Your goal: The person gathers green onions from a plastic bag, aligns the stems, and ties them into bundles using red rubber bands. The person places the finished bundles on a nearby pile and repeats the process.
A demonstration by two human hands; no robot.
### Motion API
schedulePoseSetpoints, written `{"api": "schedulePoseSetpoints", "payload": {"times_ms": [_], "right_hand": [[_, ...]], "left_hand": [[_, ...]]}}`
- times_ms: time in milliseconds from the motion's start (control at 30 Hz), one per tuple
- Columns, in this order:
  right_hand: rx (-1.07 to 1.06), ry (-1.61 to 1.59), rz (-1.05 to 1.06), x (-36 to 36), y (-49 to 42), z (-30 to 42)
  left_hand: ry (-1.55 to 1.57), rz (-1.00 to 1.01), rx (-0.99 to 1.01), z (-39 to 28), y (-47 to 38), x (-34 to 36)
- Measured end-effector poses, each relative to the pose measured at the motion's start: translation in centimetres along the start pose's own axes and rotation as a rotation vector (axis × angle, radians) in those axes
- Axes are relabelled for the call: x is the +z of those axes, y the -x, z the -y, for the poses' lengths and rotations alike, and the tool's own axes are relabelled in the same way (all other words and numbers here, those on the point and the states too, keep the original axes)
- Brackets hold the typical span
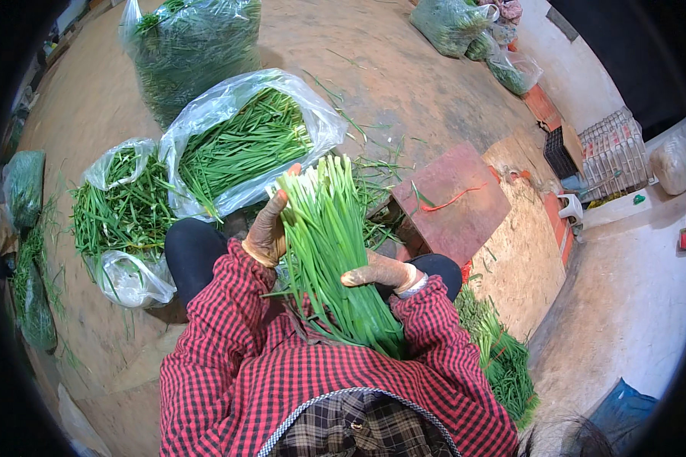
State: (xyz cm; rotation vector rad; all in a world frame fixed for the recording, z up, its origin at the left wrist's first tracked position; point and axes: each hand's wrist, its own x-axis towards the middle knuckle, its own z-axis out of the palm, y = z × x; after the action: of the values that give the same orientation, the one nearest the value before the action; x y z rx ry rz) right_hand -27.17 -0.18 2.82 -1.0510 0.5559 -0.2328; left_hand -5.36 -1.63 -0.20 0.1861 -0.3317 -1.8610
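A thick bunch of garlic chives [331,240] lies over my lap, pale stem ends pointing away from me and green leaf tips towards my waist. My left hand [267,231], in a soiled thin glove, supports the bunch at its left side near the stem ends. Across the lower leaves on the right lies my right hand [380,271], gloved too, its thumb on top and its fingers hidden beneath. Just beyond the bunch is an open clear plastic bag [326,123] full of loose chives [246,145]. A red string [454,198] rests on a reddish square board [463,223] at the right.
A tall stuffed bag of greens [200,57] stands farther off. Left of my knee is a heap of tangled chives [123,205] on a plastic bag. Tied bunches [503,365] lie on the right, near a wooden board [520,263]. More bags [451,25] and a wire rack [614,157] stand beyond.
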Motion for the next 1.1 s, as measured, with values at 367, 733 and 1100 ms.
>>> {"api": "schedulePoseSetpoints", "payload": {"times_ms": [367,733,1100], "right_hand": [[-0.182,0.396,-0.372,-0.6,-1.4,2.5],[-0.122,0.409,-0.104,0.6,-3.6,1.9],[-0.088,0.677,-0.217,0.8,-3.1,2.0]], "left_hand": [[-0.229,-0.063,-0.071,-0.7,-0.1,2.6],[-0.190,0.151,-0.174,-2.6,-1.0,2.4],[-0.365,-0.053,-0.161,-2.4,-0.6,3.4]]}}
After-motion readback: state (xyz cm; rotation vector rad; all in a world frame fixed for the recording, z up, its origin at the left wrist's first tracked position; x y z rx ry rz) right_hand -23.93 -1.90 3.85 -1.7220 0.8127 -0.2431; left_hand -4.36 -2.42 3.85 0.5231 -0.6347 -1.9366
